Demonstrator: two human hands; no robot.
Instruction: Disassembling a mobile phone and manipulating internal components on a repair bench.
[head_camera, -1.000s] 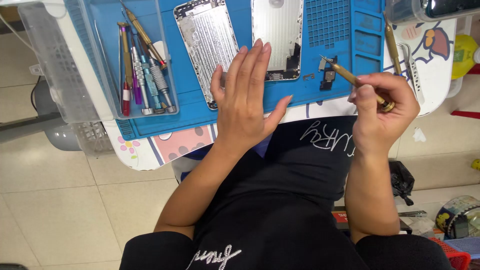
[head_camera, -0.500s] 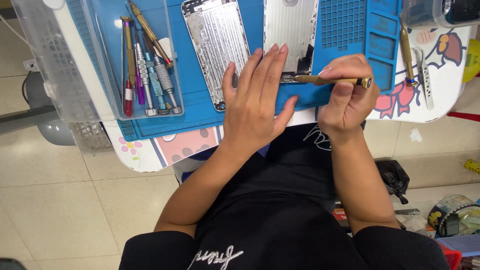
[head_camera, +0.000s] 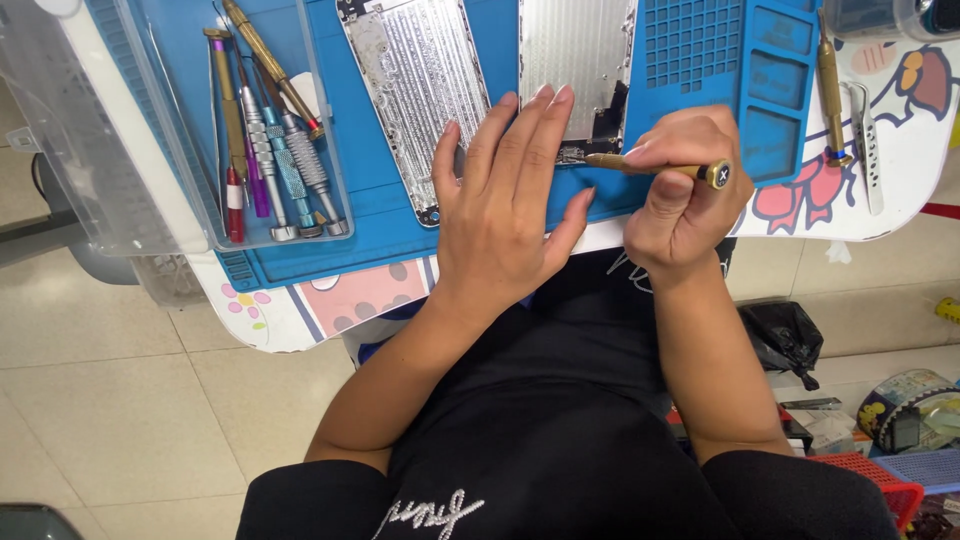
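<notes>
Head view: the left hand (head_camera: 505, 205) lies flat, fingers spread, on the blue mat (head_camera: 385, 215), its fingertips on the near end of the right phone shell (head_camera: 575, 60). The right hand (head_camera: 685, 195) is clamped on a gold screwdriver (head_camera: 655, 168), tip at that shell's near edge. A second shell (head_camera: 420, 85) lies just left. Farther left, a clear tray (head_camera: 265, 135) holds more screwdrivers.

Gold screwdriver (head_camera: 655, 168) and silver phone shell (head_camera: 577, 65) on blue mat.
Lying nearly level, tip at shell's lower edge; shell flat, inside up.
</notes>
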